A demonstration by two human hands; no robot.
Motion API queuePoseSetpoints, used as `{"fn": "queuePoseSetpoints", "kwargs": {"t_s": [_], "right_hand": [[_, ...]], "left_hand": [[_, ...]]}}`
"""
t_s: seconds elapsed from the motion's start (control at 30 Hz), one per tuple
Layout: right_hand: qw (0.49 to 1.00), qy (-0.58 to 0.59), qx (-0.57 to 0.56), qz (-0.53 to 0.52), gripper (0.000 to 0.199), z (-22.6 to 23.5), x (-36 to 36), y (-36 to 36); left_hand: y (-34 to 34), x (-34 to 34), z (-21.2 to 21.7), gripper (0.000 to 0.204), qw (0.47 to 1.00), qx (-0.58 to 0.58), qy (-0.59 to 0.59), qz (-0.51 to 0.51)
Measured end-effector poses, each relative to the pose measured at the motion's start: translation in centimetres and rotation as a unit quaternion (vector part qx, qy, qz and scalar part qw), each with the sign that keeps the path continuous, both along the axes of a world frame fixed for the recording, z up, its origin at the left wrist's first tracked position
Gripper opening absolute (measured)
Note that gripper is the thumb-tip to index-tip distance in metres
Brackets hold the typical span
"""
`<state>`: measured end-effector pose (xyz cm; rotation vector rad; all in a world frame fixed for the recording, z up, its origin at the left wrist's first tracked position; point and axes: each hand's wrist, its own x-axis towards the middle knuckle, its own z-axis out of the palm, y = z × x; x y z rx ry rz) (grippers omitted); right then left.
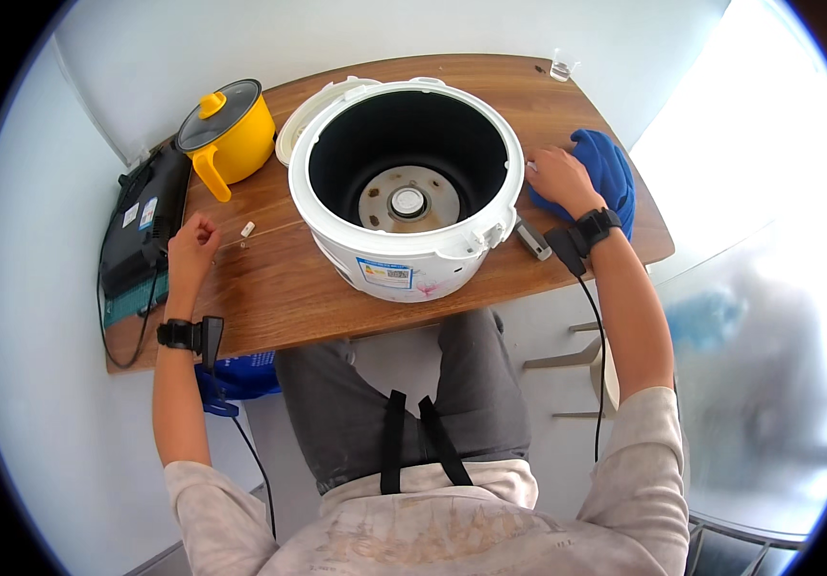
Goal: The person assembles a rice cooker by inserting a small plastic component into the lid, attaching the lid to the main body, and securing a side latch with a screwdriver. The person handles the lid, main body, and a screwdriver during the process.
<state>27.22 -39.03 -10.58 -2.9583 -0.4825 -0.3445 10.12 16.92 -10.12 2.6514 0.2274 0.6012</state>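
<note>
A white rice cooker body [408, 265] stands uncovered on the wooden table. Inside its dark wall lies a metal heating plate [431, 195] with brown stains and a round centre button [407, 201]. To its left, my left hand [192, 248] hovers at the table, fingers curled into a pinch; whether anything is between them is too small to tell. Beside those fingers lie a small white piece [248, 229] and a thin light stick. My right hand [560, 179], fingers closed, rests by a bunched blue cloth [607, 171] at the cooker's right rim. A tiny white bit shows at its fingertips.
A yellow pot [245, 144] with a glass lid stands at the back left, near a black appliance [140, 226] with a cord. A pale round lid [303, 120] sits behind the cooker. A grey elongated thing [532, 240] lies right; a small clear cup [560, 69] stands far right.
</note>
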Motion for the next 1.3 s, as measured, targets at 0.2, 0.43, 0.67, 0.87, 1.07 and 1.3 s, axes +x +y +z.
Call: {"fn": "queuePoseSetpoints", "kwargs": {"t_s": [0.2,0.43,0.67,0.87,1.07,1.3], "right_hand": [[0.999,0.016,-0.032,-0.032,0.024,1.4,-1.4,1.8],[0.981,-0.172,0.084,0.016,0.021,1.7,-2.8,2.2],[0.92,-0.267,0.284,0.048,0.022,3.0,-4.4,1.8],[0.831,0.0,0.555,0.026,0.022,6.9,-13.4,1.3],[0.812,0.147,0.551,0.121,0.016,7.5,-21.9,2.5],[0.849,0.173,0.469,0.17,0.03,8.0,-22.9,5.1]], "left_hand": [[-0.6,-2.7,1.0,0.012,0.998,-0.065,0.016,-0.009],[-1.6,-5.0,0.8,0.012,0.993,-0.102,0.038,-0.041],[-6.3,-8.3,1.6,0.012,0.986,-0.15,0.05,-0.056],[-11.8,-10.9,4.1,0.011,0.979,-0.184,0.052,-0.075],[-16.9,-12.1,6.7,0.014,0.969,-0.158,-0.01,-0.191],[-21.8,-11.0,10.0,0.02,0.938,-0.025,-0.17,-0.303]]}}
